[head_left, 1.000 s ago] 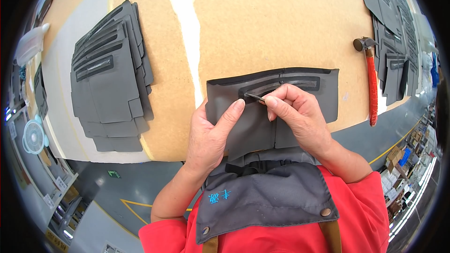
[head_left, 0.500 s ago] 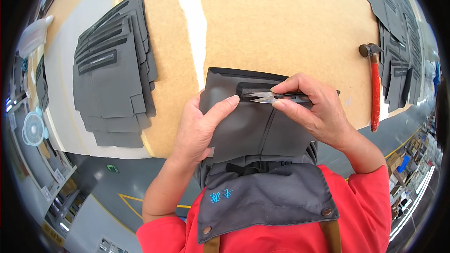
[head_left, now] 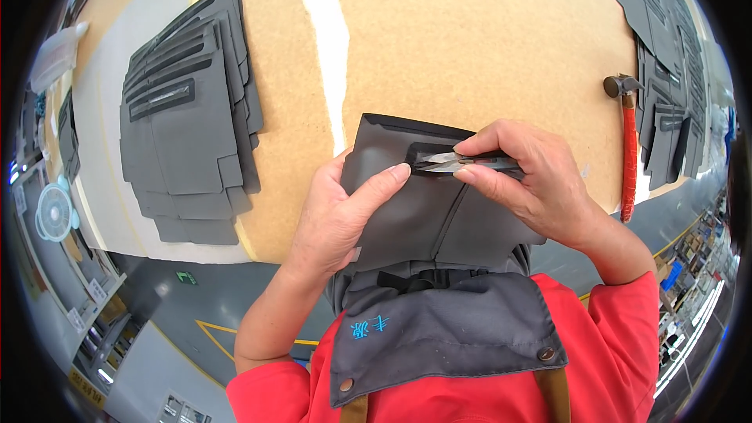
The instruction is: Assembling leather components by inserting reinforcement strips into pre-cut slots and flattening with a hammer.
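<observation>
My left hand (head_left: 333,207) grips the left side of a dark grey sheet-material panel (head_left: 392,227), its thumb pressed on top beside a black-bordered slot (head_left: 427,150). The panel has a black strip along its far edge and a seam line running toward me. In my right hand (head_left: 533,176) are small thread snips (head_left: 448,163), pinched between thumb and fingers. Their pointed metal blades lie over the slot, tips close to my left thumb and slightly apart. Whether a thread is between the blades is too small to tell.
A fanned stack of similar grey panels (head_left: 184,141) lies on the table's left. On the right, a red-handled hammer (head_left: 628,149) rests beside more grey panels (head_left: 666,70). A light blue fan (head_left: 56,210) stands at far left. The tan table's (head_left: 470,47) near edge is just before me.
The panel has shifted slightly right and turned a little, my left hand moving with it. The snips' blades have drawn closer together over the slot.
</observation>
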Available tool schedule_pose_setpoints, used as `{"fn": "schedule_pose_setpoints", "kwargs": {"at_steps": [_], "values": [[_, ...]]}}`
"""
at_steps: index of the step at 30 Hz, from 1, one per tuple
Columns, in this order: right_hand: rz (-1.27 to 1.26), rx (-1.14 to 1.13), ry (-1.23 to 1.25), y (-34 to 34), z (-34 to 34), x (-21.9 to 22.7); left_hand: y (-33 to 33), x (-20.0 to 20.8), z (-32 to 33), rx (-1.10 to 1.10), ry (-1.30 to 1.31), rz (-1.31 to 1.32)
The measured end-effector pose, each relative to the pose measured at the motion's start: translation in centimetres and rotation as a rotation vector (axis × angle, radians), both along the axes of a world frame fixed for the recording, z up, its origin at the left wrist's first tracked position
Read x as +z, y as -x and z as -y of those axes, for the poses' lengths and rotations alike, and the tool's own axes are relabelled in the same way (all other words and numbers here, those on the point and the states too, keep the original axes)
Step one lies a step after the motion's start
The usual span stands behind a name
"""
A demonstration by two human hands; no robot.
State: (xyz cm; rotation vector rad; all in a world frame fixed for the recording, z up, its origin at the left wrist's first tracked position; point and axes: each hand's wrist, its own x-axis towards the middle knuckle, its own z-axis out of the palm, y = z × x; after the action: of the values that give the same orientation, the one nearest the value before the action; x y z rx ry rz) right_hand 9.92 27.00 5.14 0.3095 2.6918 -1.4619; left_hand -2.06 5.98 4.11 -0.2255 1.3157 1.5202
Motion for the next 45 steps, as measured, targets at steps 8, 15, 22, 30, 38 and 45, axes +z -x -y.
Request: {"fn": "schedule_pose_setpoints", "kwargs": {"at_steps": [8,15,22,30,38,45], "values": [[-0.092,0.013,-0.032,0.1,0.0,-0.4,0.1,0.4,-0.1,-0.035,0.009,0.008],[-0.123,0.037,-0.08,0.4,-0.1,-0.3,0.1,0.3,0.0,-0.031,0.007,-0.015],[-0.103,0.05,-0.085,0.4,-0.2,-0.2,0.1,0.4,0.0,-0.05,0.028,-0.017],[-0.106,0.086,-0.149,0.3,-0.2,0.1,-0.1,0.4,0.0,-0.048,0.041,-0.022],[-0.124,0.069,-0.134,0.2,-0.2,-0.1,-0.1,0.2,0.1,-0.061,0.041,-0.033],[-0.055,-0.072,-0.049,-0.4,-1.0,-0.3,0.1,0.1,0.4,-0.07,0.04,-0.047]]}}
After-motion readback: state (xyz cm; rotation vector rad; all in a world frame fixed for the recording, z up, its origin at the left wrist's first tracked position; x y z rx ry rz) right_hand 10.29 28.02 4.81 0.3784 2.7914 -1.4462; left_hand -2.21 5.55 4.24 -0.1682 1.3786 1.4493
